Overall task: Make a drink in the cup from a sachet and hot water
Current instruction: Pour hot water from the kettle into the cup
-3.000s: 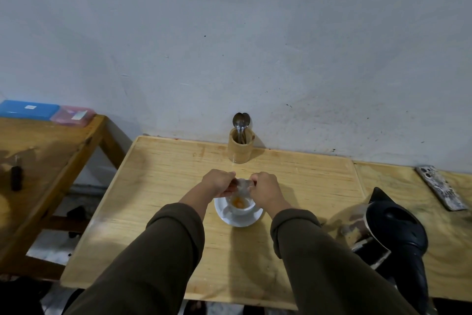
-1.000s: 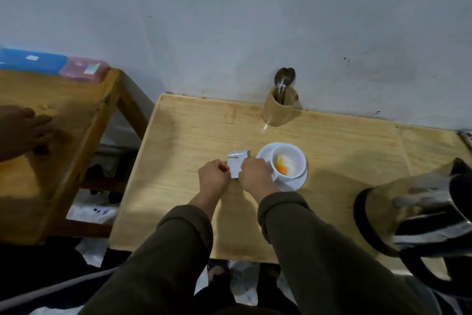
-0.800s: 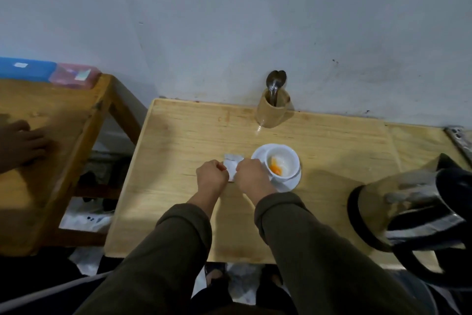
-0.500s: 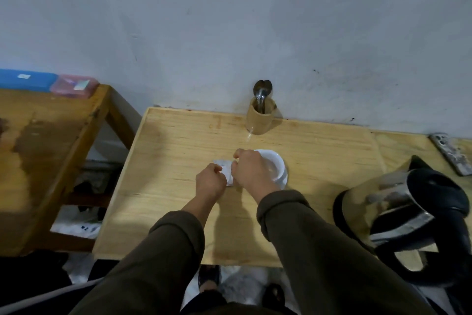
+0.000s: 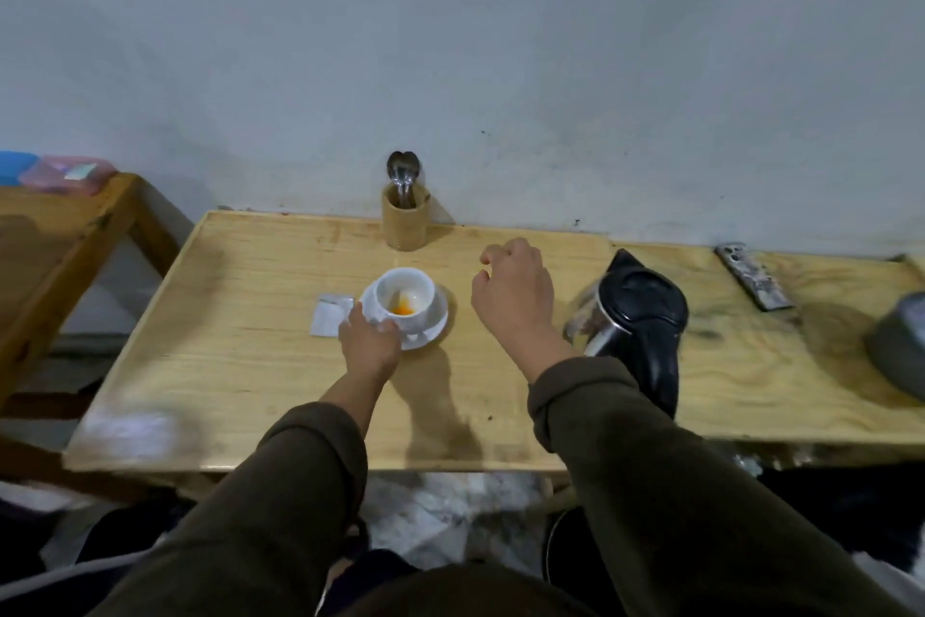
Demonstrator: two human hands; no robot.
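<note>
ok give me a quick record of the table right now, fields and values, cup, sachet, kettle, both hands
cup: white, upright on its saucer, orange powder at the bottom, no water visible
sachet: lying flat on the table, left of the saucer
kettle: right of the cup, lid closed, untouched
left hand: at the saucer's near-left edge
right hand: empty, raised between cup and kettle
spoons: in the holder by the wall

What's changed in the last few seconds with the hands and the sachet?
Both hands let go of the sachet, which now lies flat left of the saucer. The left hand moved onto the saucer's edge; the right hand swung empty toward the kettle. The cup still holds orange powder.
</note>
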